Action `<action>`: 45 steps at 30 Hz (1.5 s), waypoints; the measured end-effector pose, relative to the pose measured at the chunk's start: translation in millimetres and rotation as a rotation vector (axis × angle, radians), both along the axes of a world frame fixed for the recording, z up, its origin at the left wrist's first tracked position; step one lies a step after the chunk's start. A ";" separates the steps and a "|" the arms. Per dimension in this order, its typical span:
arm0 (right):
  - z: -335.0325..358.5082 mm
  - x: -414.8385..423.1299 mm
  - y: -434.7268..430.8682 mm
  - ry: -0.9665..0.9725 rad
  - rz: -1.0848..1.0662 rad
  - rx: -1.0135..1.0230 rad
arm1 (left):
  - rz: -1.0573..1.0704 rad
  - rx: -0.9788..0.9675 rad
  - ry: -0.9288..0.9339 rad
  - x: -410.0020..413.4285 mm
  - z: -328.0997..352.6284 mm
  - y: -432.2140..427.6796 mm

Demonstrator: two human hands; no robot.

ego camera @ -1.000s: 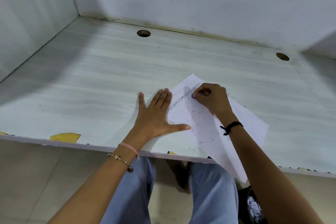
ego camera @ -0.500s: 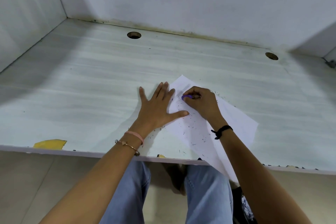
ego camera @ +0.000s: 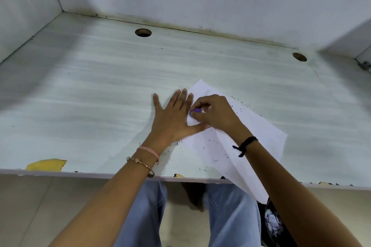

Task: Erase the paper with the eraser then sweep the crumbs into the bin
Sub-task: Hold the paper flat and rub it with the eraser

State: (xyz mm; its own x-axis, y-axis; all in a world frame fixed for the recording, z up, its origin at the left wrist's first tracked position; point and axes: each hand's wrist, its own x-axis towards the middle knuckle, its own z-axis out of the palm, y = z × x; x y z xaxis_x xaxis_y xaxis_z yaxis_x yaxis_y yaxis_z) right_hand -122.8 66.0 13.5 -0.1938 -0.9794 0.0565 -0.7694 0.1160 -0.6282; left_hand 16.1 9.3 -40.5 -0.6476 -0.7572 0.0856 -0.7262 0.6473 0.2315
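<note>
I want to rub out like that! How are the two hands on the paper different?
The left hand lies flat, fingers spread, holding the paper down; the right hand curls its fingers round a purple eraser. The left wrist wears a pink band and a thin bangle; the right wrist wears a black band. Both hands touch the paper.

The purple eraser is largely concealed by the right hand. The bin is partly obscured by the right forearm and cut off at the lower edge.

white paper, purple eraser, seemingly dark crumbs
</note>
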 end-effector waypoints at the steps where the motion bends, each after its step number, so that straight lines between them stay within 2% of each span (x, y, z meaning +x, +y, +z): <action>1: 0.1 -2.9 -1.4 -0.001 -0.015 -0.009 | -0.001 0.004 -0.002 0.1 0.0 -0.2; 4: 5.2 -16.3 -8.0 -0.034 -0.179 -0.092 | -0.005 0.027 0.010 0.7 0.9 1.1; 8: 7.4 -4.7 -5.2 0.022 -0.025 0.075 | -0.009 0.007 0.007 0.6 0.3 -0.2; 13: 9.2 -15.9 -13.2 -0.020 -0.206 -0.026 | -0.012 0.043 0.015 1.0 1.2 0.6; 16: 10.3 -6.2 -9.0 0.031 -0.042 0.111 | -0.015 0.016 0.010 1.1 1.4 0.4; 17: 11.2 -7.1 -9.2 0.026 -0.046 0.118 | -0.014 0.015 0.006 1.0 1.6 0.0; 20: 13.5 -16.4 -13.1 0.003 -0.216 0.001 | -0.014 0.043 0.011 0.8 2.3 1.1; 24: 13.1 -3.5 -10.4 -0.008 -0.044 0.172 | -0.010 0.003 0.016 1.0 -0.5 0.5; 28: 13.9 -15.6 -16.7 0.015 -0.245 0.012 | -0.010 0.031 0.013 1.0 1.3 0.9; 32: 19.7 -6.6 -13.5 0.010 -0.056 0.212 | -0.011 0.003 0.016 0.7 -0.2 0.3; 36: 17.7 -18.0 -16.9 0.050 -0.249 0.037 | -0.011 0.028 0.005 0.8 0.5 0.4; 40: 16.7 -2.5 -13.2 0.024 -0.064 0.191 | -0.013 -0.005 0.017 0.7 -0.8 0.2; 43: 18.8 -15.8 -14.8 0.023 -0.231 0.080 | -0.013 0.029 0.016 1.1 -0.2 0.6; 45: 19.2 -16.2 -14.7 0.034 -0.250 0.068 | -0.014 0.035 0.013 1.0 0.8 1.0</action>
